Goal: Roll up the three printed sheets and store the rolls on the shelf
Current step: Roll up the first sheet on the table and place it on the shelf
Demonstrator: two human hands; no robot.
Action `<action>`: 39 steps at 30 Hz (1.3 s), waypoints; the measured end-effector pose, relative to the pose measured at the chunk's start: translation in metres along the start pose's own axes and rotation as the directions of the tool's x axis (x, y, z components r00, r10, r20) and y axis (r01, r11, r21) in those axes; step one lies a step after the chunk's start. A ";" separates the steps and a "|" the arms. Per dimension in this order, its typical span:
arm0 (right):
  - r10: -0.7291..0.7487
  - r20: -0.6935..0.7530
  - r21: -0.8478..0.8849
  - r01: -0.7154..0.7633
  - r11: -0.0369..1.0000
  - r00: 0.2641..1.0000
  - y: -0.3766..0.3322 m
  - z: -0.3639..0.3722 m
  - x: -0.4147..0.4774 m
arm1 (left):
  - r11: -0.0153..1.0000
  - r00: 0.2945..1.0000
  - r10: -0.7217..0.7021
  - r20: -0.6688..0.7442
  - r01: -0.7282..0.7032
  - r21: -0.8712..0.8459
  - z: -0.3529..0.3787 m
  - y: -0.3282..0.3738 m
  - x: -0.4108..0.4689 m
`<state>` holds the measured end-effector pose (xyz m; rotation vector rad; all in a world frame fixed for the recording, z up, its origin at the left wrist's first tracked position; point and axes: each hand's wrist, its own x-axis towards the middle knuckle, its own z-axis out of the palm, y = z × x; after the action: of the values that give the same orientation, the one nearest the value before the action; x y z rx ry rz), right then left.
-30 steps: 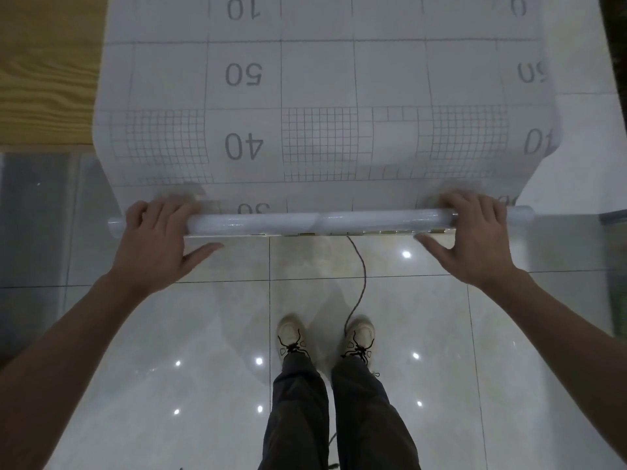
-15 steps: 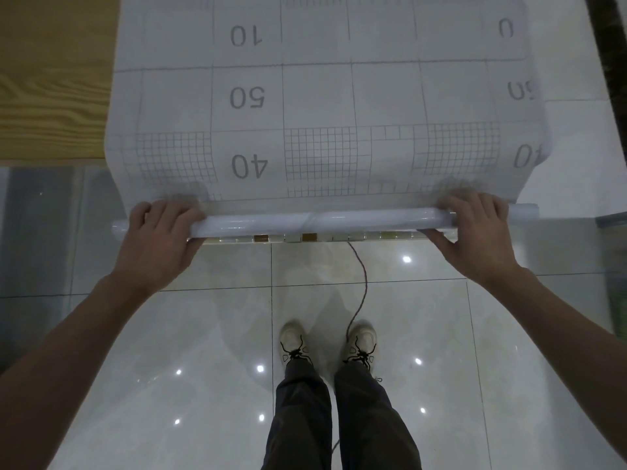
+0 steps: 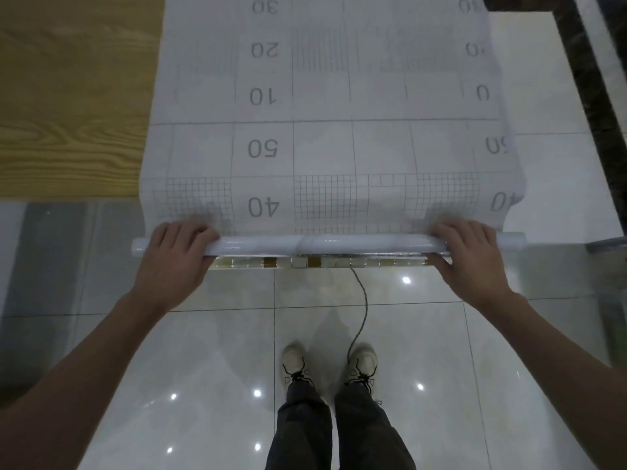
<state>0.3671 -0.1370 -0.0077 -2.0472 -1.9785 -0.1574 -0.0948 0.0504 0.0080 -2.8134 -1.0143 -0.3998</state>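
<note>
Printed sheet (image 3: pixel 322 147) is being rolled at the counter's (image 3: pixel 68 130) near edge, left hand (image 3: pixel 173 262) and right hand (image 3: pixel 471 262) gripping the roll (image 3: pixel 322 245); even forward turning seems needed next.

Dim, greyish light here, bright ceiling-lamp glints on the glossy floor tiles (image 3: pixel 339 351), straight edges bowing outward, far print going soft.

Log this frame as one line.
phase: rolling | left hand: grips roll left end | right hand: grips roll right end | printed sheet: mostly unrolled ahead
</note>
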 end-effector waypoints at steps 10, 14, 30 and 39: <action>0.055 0.034 0.009 -0.055 0.998 0.998 -0.003 -0.017 0.017 | 1.000 0.993 0.000 0.117 0.003 -0.020 -0.022 -0.009 0.011; -0.012 0.021 -0.010 0.012 1.000 1.000 -0.001 -0.019 0.029 | 1.000 0.995 -0.013 0.096 0.012 0.015 -0.021 -0.011 0.017; 0.010 0.021 -0.113 -0.008 0.994 1.000 -0.019 -0.035 0.043 | 0.999 0.996 -0.028 0.082 0.031 -0.037 -0.036 -0.017 0.027; 0.024 0.115 -0.058 -0.017 0.998 0.993 -0.022 -0.046 0.058 | 0.995 0.978 -0.004 0.210 0.025 -0.100 -0.045 -0.030 0.035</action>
<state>0.3535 -0.0941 0.0550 -2.1568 -2.0417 -0.0939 -0.0976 0.0855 0.0623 -2.9922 -1.0829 -0.1624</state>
